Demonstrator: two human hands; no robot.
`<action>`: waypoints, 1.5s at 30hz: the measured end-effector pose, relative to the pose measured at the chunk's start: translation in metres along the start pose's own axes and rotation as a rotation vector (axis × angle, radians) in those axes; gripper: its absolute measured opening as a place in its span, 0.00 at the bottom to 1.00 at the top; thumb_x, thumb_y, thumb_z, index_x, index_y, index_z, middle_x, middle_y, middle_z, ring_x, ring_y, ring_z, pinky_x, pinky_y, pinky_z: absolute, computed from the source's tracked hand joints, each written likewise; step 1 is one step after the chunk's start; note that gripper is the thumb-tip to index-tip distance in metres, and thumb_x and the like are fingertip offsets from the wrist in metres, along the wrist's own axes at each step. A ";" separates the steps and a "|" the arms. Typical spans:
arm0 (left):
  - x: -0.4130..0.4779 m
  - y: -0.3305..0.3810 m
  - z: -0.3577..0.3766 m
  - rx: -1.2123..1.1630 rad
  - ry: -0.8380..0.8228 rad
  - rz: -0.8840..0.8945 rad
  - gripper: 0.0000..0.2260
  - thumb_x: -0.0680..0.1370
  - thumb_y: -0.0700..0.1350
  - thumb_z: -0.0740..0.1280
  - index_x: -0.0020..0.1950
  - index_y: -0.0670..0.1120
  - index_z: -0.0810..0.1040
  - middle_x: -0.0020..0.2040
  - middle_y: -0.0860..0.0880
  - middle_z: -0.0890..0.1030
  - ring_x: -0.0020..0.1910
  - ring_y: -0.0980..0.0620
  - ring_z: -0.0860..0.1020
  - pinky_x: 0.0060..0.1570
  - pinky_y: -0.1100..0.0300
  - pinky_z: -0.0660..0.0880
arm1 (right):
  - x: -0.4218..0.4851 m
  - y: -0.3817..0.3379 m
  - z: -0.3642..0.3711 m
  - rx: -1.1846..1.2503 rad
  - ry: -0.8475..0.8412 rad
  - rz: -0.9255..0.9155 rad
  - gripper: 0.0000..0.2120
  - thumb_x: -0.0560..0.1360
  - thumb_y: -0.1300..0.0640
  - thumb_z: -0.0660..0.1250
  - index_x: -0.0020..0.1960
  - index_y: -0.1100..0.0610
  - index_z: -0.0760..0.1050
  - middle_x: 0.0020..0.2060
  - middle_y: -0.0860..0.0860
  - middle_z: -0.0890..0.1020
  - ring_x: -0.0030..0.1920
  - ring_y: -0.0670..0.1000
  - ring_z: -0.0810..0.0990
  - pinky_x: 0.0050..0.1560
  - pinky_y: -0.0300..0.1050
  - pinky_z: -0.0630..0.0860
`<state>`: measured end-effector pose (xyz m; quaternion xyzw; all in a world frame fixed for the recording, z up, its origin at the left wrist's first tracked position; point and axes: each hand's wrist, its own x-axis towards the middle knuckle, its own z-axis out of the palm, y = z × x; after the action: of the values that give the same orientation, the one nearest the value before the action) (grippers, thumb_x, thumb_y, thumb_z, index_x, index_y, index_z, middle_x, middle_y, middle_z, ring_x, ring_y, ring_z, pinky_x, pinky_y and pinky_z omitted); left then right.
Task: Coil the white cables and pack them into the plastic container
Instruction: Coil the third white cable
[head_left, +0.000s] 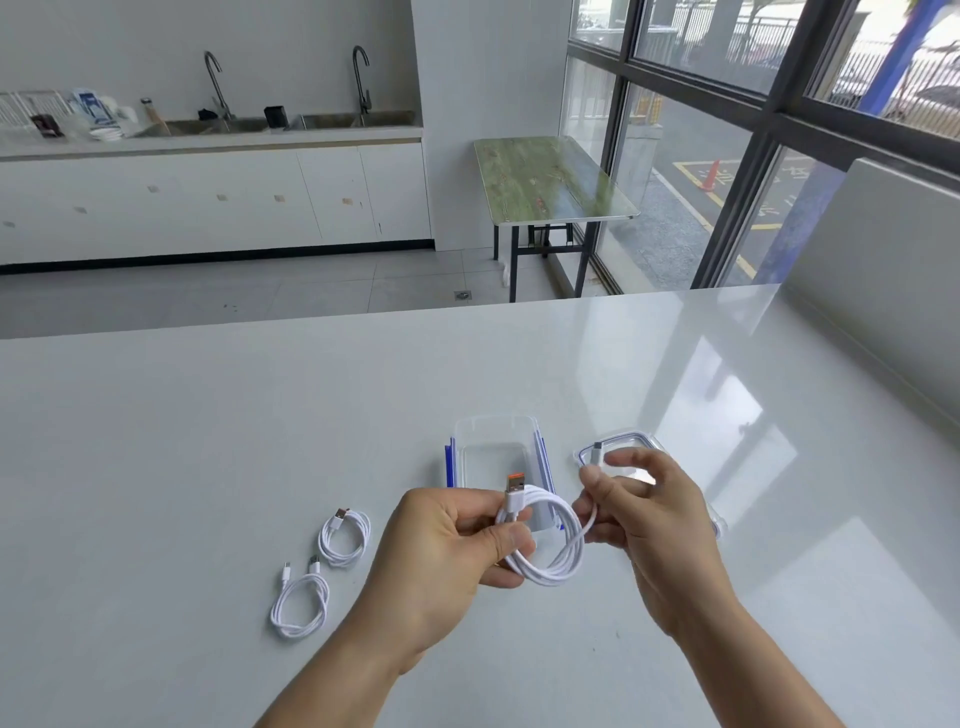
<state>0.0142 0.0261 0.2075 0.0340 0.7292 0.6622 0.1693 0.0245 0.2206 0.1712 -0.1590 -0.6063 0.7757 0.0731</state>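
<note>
Left hand (447, 540): closed in a pinch, thumb over curled fingers, gripping the coil (545, 545) just below its orange-tipped USB plug (514, 486), which points up toward 12 o'clock.
Right hand (649, 519): thumb and forefinger pinch the cable's other end, the small plug (596, 453) sticking up; the remaining fingers are loosely spread, and the cable runs under them back to the coil.
Coil: white, several loops, held in the air between both hands, hanging at 5 o'clock from the left thumb, in front of the box.
Box (496, 452): clear plastic with blue side clips, open, lying on the counter at 12 o'clock from the left hand; it looks empty.
Lid (623, 441): clear with a blue rim, flat on the counter just right of the box, partly hidden by the right hand.
Other cables: two white coils on the counter at 9 o'clock from the left hand, one (344, 538) farther, one (300, 605) nearer, close together, well apart from the box.
Counter (208, 441): pale, glossy, reflecting the windows.
Room: sinks (291, 122) with two taps at 11 o'clock, a green-topped table (550, 179) at 12 o'clock, large windows (753, 104) at 2 o'clock.
</note>
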 end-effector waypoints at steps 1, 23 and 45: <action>0.000 0.001 -0.001 0.011 -0.018 -0.007 0.11 0.74 0.34 0.73 0.42 0.51 0.88 0.36 0.45 0.87 0.34 0.51 0.84 0.37 0.59 0.83 | 0.001 -0.002 0.000 -0.046 -0.043 -0.008 0.06 0.75 0.61 0.73 0.47 0.61 0.77 0.30 0.60 0.83 0.29 0.56 0.80 0.32 0.43 0.79; 0.005 -0.005 -0.001 0.109 0.021 -0.080 0.10 0.75 0.35 0.72 0.40 0.48 0.88 0.35 0.45 0.87 0.38 0.42 0.86 0.35 0.57 0.83 | -0.021 -0.001 0.004 -0.423 -0.145 -0.287 0.04 0.73 0.57 0.77 0.44 0.48 0.85 0.38 0.48 0.87 0.37 0.46 0.83 0.38 0.33 0.76; 0.002 -0.004 -0.002 0.043 -0.109 -0.044 0.07 0.76 0.36 0.72 0.47 0.46 0.88 0.36 0.41 0.86 0.34 0.48 0.83 0.35 0.58 0.82 | -0.004 0.021 -0.020 0.171 -0.641 0.327 0.12 0.73 0.57 0.75 0.46 0.66 0.80 0.35 0.55 0.78 0.35 0.51 0.74 0.39 0.41 0.74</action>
<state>0.0125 0.0240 0.2033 0.0577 0.7334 0.6398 0.2224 0.0364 0.2330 0.1474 0.0040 -0.4980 0.8354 -0.2327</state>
